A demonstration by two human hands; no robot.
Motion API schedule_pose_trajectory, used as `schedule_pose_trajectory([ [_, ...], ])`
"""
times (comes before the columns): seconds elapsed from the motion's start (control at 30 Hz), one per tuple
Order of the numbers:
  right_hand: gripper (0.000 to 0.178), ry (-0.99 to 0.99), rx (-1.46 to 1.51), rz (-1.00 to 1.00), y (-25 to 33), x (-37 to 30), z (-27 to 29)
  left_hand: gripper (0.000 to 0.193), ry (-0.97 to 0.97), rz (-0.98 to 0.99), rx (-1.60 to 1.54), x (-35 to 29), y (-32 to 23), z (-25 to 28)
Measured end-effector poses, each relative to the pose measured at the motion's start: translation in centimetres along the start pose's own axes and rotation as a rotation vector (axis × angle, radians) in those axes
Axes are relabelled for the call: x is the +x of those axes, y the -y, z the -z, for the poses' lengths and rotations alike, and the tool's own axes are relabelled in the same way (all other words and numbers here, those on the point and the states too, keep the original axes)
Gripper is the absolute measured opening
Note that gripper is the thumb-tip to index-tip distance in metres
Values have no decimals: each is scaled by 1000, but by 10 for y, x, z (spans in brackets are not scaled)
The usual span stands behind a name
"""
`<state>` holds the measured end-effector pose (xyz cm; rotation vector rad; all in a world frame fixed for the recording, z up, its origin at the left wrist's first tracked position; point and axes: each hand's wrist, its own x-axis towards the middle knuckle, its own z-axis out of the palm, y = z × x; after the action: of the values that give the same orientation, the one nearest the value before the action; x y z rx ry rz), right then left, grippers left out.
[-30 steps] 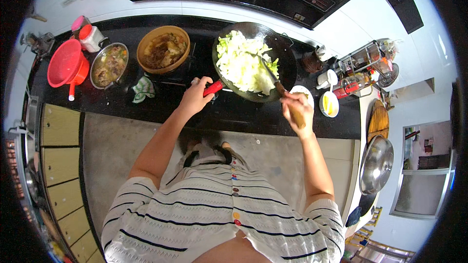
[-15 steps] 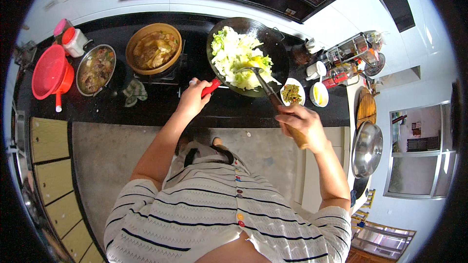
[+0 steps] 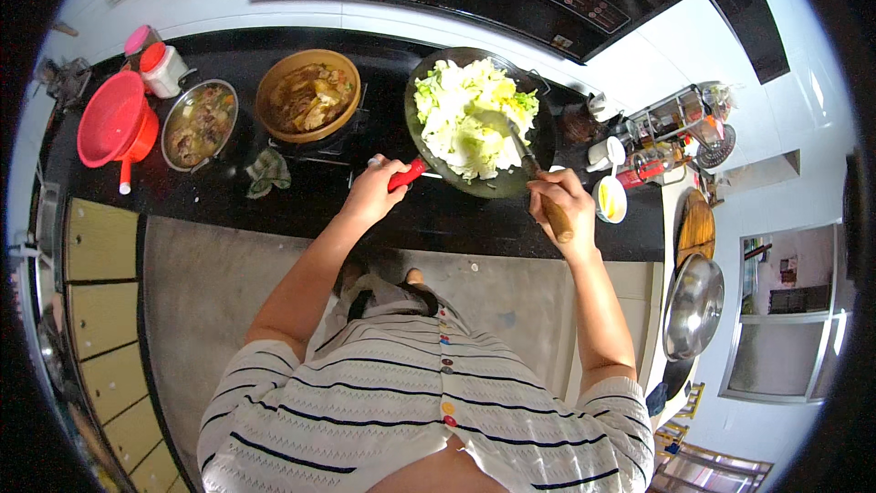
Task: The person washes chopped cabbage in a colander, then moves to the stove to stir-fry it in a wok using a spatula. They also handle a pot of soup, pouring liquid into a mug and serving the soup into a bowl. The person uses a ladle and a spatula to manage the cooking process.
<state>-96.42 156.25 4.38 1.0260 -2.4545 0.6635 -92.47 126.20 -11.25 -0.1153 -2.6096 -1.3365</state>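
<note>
Head view: my left hand [image 3: 372,194] is closed around the red handle [image 3: 408,175] of the wok [image 3: 543,139] on the black stove counter [image 3: 438,219]. My right hand [image 3: 558,201] is clenched on the wooden grip of the spatula [image 3: 525,157], blade buried in chopped cabbage [image 3: 465,114]. Just beside the wok sits a brown bowl of stew [image 3: 307,96].

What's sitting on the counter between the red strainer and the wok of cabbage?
In the head view, between the red strainer and the wok stand a metal pot of stew, then a tan bowl of braised food, with a green cloth in front.
</note>
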Motion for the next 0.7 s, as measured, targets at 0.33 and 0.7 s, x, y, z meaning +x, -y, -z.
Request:
schedule_pose_trajectory([
  [0.33, 23, 163, 132, 124, 16, 3, -34, 34, 32, 28, -14, 7, 3, 5],
  [0.7, 24, 161, 118, 47, 36, 31, -11, 36, 11, 21, 17, 4, 8, -1],
])
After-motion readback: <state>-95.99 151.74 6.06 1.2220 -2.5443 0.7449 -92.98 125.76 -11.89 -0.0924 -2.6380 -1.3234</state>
